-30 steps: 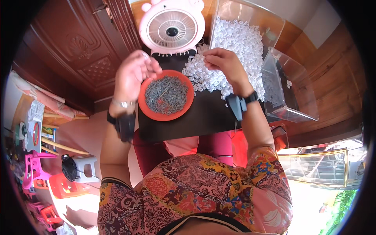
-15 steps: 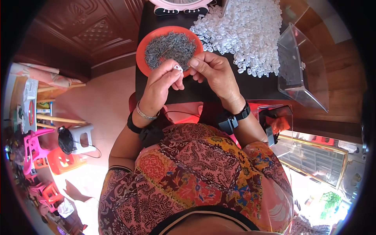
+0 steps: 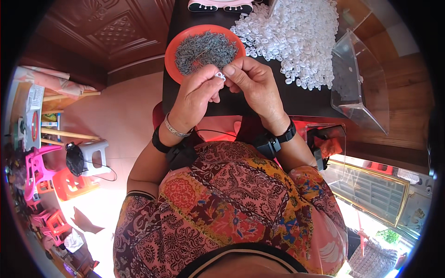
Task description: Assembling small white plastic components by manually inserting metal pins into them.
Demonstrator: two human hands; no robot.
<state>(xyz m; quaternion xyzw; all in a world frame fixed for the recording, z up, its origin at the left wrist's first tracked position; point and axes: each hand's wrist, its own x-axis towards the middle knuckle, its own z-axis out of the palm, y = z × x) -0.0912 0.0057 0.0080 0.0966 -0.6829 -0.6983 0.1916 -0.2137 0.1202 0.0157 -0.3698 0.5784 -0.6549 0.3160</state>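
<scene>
My left hand (image 3: 196,96) pinches a small white oval plastic piece with two holes (image 3: 221,76) between thumb and forefinger. Close against it, my right hand (image 3: 259,89) has its thumb and forefinger pressed together at the piece's right side. Whatever those fingertips hold is too small and hidden to make out. Just beyond my hands sits an orange-red plate (image 3: 170,60) heaped with thin grey screw-like pieces (image 3: 206,48). Beyond my right hand spreads a big pile of similar white plastic pieces (image 3: 296,41).
The black table (image 3: 303,103) carries the plate and pile. A clear plastic box (image 3: 357,88) lies tilted at its right edge. At the far edge stands a pink object with shoe-shaped feet (image 3: 220,6). Plastic stools (image 3: 74,183) stand on the floor at left.
My hands have come together: the left moved right with the white piece, bringing it to the right fingertips. The view has shifted slightly.
</scene>
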